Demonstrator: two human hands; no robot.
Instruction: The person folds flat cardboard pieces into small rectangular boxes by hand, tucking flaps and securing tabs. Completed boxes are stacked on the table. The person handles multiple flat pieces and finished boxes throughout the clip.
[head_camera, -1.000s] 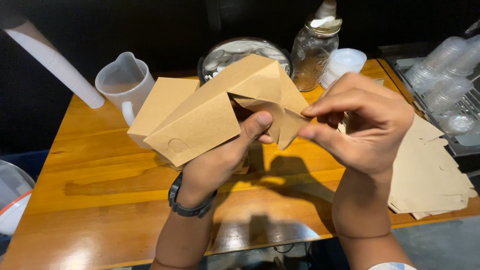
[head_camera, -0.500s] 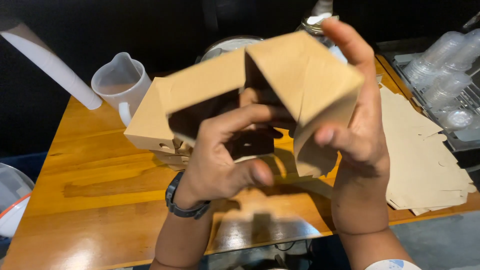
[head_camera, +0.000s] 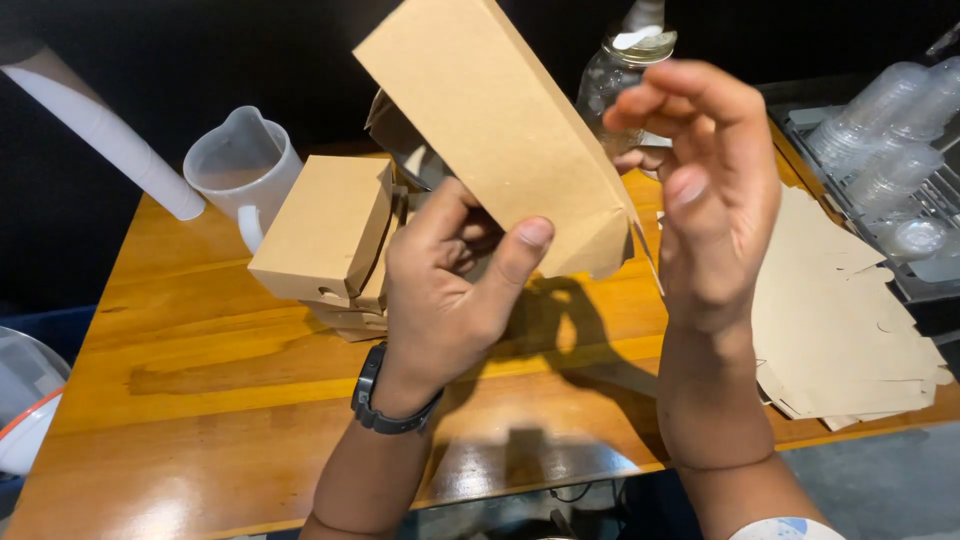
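Observation:
A brown cardboard box (head_camera: 500, 130) is held up over the wooden table (head_camera: 200, 400), tilted with one flat side toward me. My left hand (head_camera: 450, 290) grips its lower edge, thumb pressed on the front face. My right hand (head_camera: 710, 210) is at the box's right end, fingers curled by its far side; whether they touch the box is unclear. A black watch sits on my left wrist. Folded brown boxes (head_camera: 330, 235) are stacked on the table just left of my left hand.
Flat brown box blanks (head_camera: 840, 320) lie piled at the right. A white jug (head_camera: 240, 170), a white tube (head_camera: 110, 130) and a glass jar (head_camera: 625, 70) stand at the back. Clear plastic cups (head_camera: 890, 150) fill a tray at far right.
The box has been turned and raised; its open dark inside faced me before, now a closed flat side does. My right hand has shifted off its front to the right end.

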